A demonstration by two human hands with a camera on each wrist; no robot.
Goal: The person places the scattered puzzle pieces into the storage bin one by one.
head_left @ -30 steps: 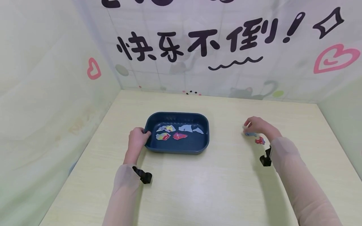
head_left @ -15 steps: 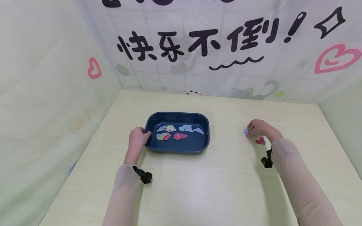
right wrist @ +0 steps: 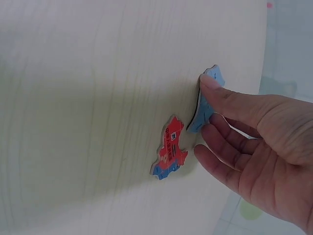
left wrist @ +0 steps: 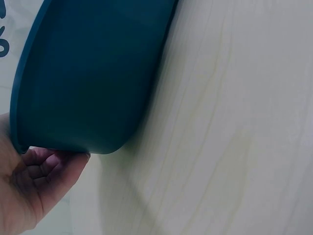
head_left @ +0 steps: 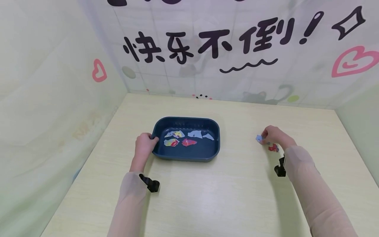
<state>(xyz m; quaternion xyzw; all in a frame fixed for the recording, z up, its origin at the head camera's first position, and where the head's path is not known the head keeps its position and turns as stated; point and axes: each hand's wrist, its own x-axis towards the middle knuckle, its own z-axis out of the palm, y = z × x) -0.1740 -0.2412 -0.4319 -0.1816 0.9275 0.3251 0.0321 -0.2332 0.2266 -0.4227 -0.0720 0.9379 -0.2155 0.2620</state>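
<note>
My left hand (head_left: 144,146) grips the left end of a dark blue tray (head_left: 185,155), thumb over the rim and fingers below it in the left wrist view, against the tray's outer wall (left wrist: 93,73). Several flat puzzle pieces lie in the tray, among them a pink piece (head_left: 189,142) and a pale blue one (head_left: 194,134). My right hand (head_left: 275,135) pinches a light blue puzzle piece (right wrist: 205,105), which stands tilted on edge between thumb and fingers. Beside it, a red and blue puzzle piece (right wrist: 170,149) lies flat on the table.
The light wooden table (head_left: 201,197) meets a printed cloth (head_left: 207,82) at the back. More cloth (head_left: 59,98) hangs along the left side. A small black camera (head_left: 152,185) sits at the left wrist, another black camera (head_left: 280,169) at the right.
The right hand has lifted and tilted the light blue piece, drawing back slightly to the right, so the piece shows more plainly. The left hand and tray have stayed in place.
</note>
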